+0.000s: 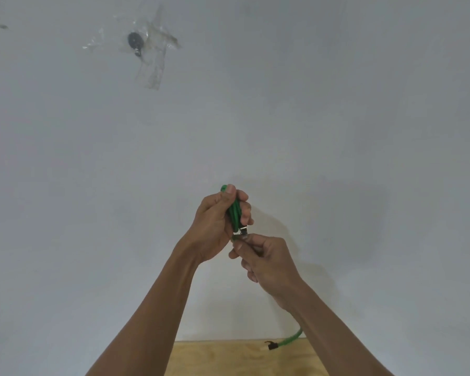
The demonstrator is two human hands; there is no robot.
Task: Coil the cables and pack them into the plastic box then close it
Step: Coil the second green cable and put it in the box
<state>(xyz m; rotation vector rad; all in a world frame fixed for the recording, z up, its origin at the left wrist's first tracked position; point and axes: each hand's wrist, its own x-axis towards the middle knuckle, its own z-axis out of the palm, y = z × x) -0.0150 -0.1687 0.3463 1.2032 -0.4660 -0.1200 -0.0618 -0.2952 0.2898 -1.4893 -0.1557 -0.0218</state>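
Observation:
A green cable (234, 210) is folded into a short bundle, and my left hand (217, 226) grips that bundle upright above the white table. A metal plug (242, 231) shows at the bundle's lower end. My right hand (266, 263) pinches the cable just below that plug. The cable's loose tail (292, 338) runs out from under my right forearm and ends in a small connector (269, 345) near the table's front edge. A clear plastic box (149, 50) with a dark round item inside lies at the far left of the table.
The white table (337, 131) fills most of the view. A strip of light wooden floor (228, 359) shows below the table's front edge. A small dark speck (2, 26) lies at the far left.

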